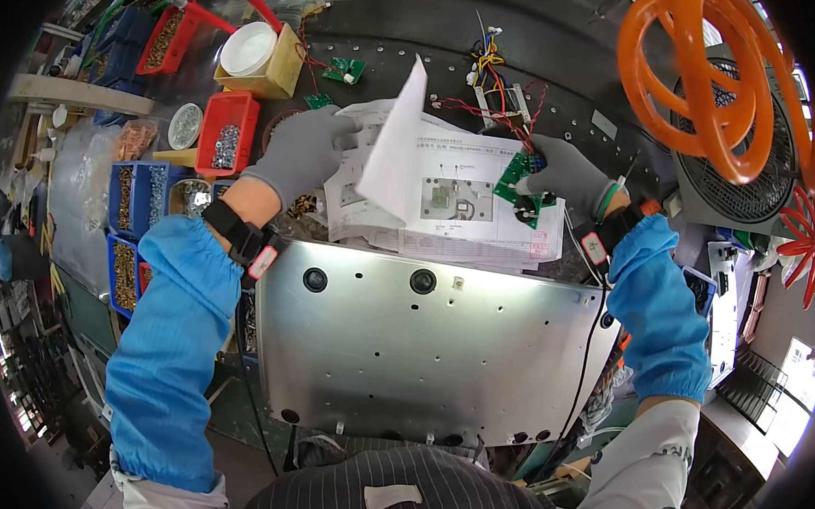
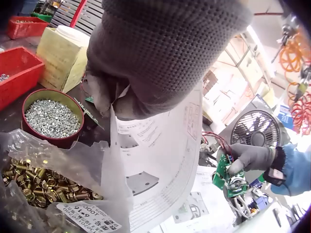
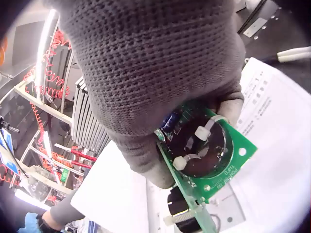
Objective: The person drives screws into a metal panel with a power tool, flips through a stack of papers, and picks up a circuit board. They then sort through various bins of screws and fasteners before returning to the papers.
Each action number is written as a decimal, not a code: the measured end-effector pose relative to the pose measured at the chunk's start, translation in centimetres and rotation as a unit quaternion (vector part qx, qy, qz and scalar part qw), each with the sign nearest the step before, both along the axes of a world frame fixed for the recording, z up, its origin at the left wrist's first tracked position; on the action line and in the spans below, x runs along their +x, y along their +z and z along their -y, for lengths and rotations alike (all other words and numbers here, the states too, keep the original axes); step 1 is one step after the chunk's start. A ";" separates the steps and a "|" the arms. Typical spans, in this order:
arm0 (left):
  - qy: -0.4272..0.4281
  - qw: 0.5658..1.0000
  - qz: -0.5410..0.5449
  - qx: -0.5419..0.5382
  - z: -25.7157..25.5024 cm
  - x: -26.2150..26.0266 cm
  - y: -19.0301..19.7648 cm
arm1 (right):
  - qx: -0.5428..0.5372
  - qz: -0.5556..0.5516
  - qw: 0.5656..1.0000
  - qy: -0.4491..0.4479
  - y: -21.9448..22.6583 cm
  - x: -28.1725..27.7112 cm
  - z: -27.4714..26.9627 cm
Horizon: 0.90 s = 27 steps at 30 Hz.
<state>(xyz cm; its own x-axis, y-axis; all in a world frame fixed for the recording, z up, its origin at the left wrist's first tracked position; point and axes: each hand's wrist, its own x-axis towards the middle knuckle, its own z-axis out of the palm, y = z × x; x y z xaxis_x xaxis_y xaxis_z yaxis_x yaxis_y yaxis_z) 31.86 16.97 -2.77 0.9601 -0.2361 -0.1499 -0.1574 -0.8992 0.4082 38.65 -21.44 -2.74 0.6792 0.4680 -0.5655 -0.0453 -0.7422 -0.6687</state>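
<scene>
In a grey glove, the left hand (image 1: 307, 152) pinches the edge of a printed sheet (image 1: 396, 148), which stands raised and curved above a stack of papers (image 1: 519, 235). Seen from the left wrist, thumb and fingers of the left hand (image 2: 160, 58) meet on the sheet's edge (image 2: 160, 165). The gloved right hand (image 1: 566, 175) grips a green circuit board (image 1: 513, 182) over the right side of the papers. Close up in the right wrist view, the right hand (image 3: 155, 73) holds the board (image 3: 243, 150) by its edges; it carries a round dark coil with white ties.
A metal panel (image 1: 431, 339) with holes lies in front of the papers. Red bins (image 1: 228, 121) and blue bins (image 1: 127, 198) of fasteners stand left. Wires with a bracket (image 1: 503, 103) lie behind. An orange coiled hose (image 1: 702, 86) hangs before a fan (image 1: 740, 152) at right.
</scene>
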 end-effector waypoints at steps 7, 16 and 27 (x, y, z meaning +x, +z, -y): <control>-0.033 0.999 -0.014 -0.009 1.8 0.0 0.3 | 0.007 0.007 0.998 -0.070 1.7 2.1 3.9; -0.056 0.997 -0.014 -0.050 3.8 -0.3 -1.0 | -0.006 0.116 0.988 -0.105 3.6 3.4 6.6; -0.057 0.996 -0.035 -0.060 4.8 0.0 -1.7 | 0.011 0.110 0.989 -0.098 6.2 2.5 6.6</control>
